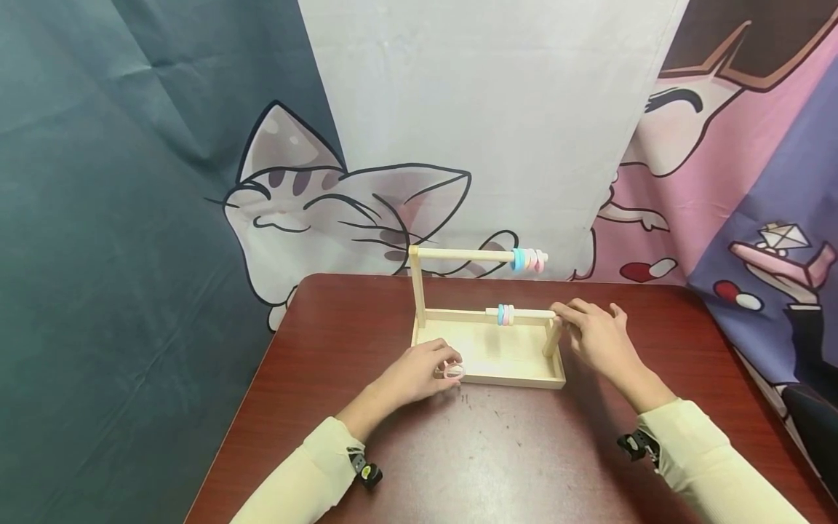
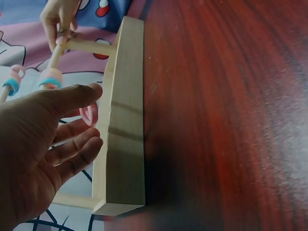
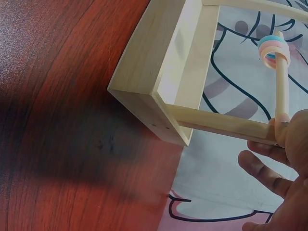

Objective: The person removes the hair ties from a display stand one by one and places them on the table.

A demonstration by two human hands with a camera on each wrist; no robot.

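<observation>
A pale wooden stand has a shallow tray base (image 1: 511,380) and two horizontal rods at different heights. Small blue, white and pink rings (image 1: 519,260) sit near the free end of the upper rod (image 1: 465,254), and similar rings (image 1: 501,314) hang on the lower rod (image 1: 533,314). At the tray's front left, my left hand (image 1: 419,371) pinches a pink ring (image 2: 89,115) between thumb and fingers; a white part shows beside it in the head view. My right hand (image 1: 599,338) grips the top of the short right post (image 3: 226,126), where the lower rod joins it, other fingers spread.
The stand rests on a dark red wooden table (image 1: 471,451), near its back edge. Behind it hangs a cloth (image 1: 497,109) printed with a cartoon cat. A taller post (image 1: 417,287) rises at the tray's left end.
</observation>
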